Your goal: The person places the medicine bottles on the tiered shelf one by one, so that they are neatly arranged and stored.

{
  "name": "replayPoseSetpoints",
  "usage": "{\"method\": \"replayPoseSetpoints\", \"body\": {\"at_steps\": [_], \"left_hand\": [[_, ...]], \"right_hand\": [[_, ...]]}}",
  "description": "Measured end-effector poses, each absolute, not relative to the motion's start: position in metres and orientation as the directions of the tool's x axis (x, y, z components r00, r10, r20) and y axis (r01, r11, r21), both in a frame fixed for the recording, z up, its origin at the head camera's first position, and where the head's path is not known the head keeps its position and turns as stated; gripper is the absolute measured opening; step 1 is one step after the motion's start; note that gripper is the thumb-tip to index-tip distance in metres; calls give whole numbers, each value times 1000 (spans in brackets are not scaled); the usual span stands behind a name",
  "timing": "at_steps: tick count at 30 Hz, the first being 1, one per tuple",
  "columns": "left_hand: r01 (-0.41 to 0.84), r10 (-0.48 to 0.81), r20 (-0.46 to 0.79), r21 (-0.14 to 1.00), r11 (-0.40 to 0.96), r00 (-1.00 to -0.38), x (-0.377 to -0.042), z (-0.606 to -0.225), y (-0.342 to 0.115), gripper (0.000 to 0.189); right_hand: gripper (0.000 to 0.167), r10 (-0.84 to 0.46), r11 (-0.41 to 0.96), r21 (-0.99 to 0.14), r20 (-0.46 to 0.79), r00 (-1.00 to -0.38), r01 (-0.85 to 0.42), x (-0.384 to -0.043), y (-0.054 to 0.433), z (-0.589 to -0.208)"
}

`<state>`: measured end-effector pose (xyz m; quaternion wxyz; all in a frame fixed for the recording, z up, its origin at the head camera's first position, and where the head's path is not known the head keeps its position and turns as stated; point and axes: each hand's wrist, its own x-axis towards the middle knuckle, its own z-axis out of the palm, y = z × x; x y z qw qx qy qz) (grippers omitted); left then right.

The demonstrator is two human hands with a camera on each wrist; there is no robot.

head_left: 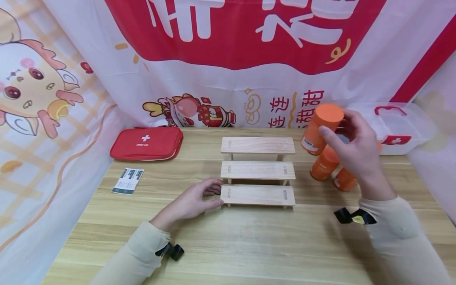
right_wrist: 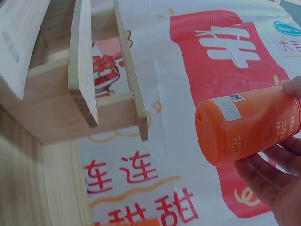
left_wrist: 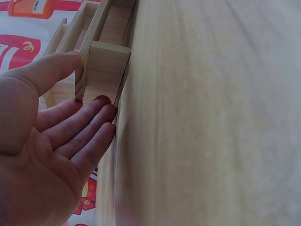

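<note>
Right hand [head_left: 356, 144] grips the orange capped bottle [head_left: 315, 130], nearly upright, aloft near the far edge of the bench [head_left: 256, 241]; the three-step wooden stand [head_left: 258, 170] lies leftward! Left hand [head_left: 199, 198] pinches its lowest left end.

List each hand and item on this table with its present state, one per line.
Right hand: gripping an orange bottle
Held orange bottle: capped, raised
Other orange bottles: standing, partly hidden
Left hand: touching the stand's lowest step
Wooden stand: upright
First-aid pouch: lying flat, looks closed
Printed card: lying flat
Clear box: lid looks closed
</note>
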<state>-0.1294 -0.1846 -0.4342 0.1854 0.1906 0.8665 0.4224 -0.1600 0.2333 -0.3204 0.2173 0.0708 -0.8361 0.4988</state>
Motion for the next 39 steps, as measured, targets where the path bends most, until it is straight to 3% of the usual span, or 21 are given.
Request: {"method": "replayPoseSetpoints", "body": {"at_steps": [39], "left_hand": [[193, 499, -139, 809, 555, -856, -131, -437, -185, 59]], "right_hand": [[55, -174, 416, -799, 399, -900, -435, -189, 152, -327]]}}
